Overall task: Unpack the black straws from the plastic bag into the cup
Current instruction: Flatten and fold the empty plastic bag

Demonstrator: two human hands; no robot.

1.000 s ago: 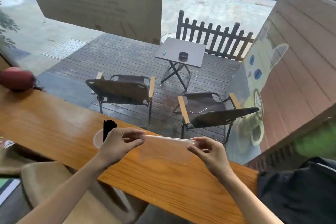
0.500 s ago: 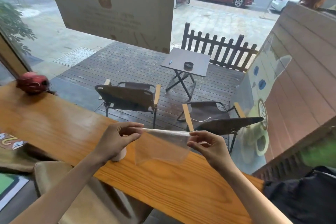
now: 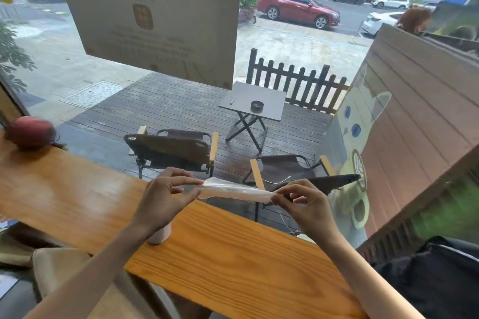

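The left hand's fingers (image 3: 191, 193) pinch one end of the clear plastic bag (image 3: 234, 190), thumb and forefinger pressed together on the film while the other fingers curl loosely beneath. The right hand's fingers (image 3: 281, 195) pinch the opposite end in the same way, the remaining fingers bent above the palm. Between the two pinches the bag is drawn out into a flattened, nearly level strip that hangs in the air above the far edge of the wooden tabletop (image 3: 220, 254). No black straws can be made out inside the bag.

The left hand (image 3: 162, 202) sits directly above the white cup (image 3: 159, 235), whose lower part shows beneath the wrist; the cup stands upright on the tabletop, and its mouth and contents are hidden by the hand. The right hand (image 3: 308, 208) is held off to the cup's right, past the tabletop's window-side edge. Far to the cup's left, at the tabletop's end, rests a round red object (image 3: 29, 132), blurred. To the cup's right and nearer the person lies a black bag (image 3: 435, 280). Beyond the window glass, behind the cup, stand two folding chairs (image 3: 173, 147) and a small folding table (image 3: 255, 101) on a wooden deck.
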